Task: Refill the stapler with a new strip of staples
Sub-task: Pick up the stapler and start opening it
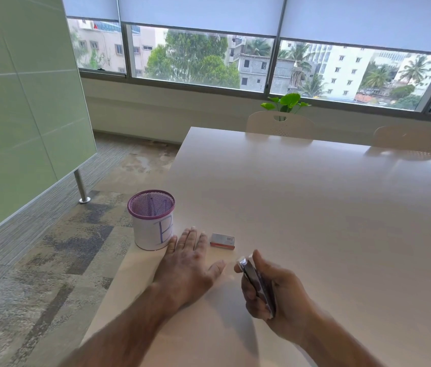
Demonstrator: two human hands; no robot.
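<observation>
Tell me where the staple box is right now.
The staple box lies flat on the white table near its left edge, just beyond the left hand, with the mesh pen cup farther left.

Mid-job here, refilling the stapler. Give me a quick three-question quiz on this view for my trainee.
1. True or false: the left hand lies flat on the table.
2. What does the right hand hold? A) stapler B) mesh cup C) staple box
3. Fill in: the staple box lies on the table just beyond the left hand's ____.

Key: 1 true; 2 A; 3 fingertips.
</observation>
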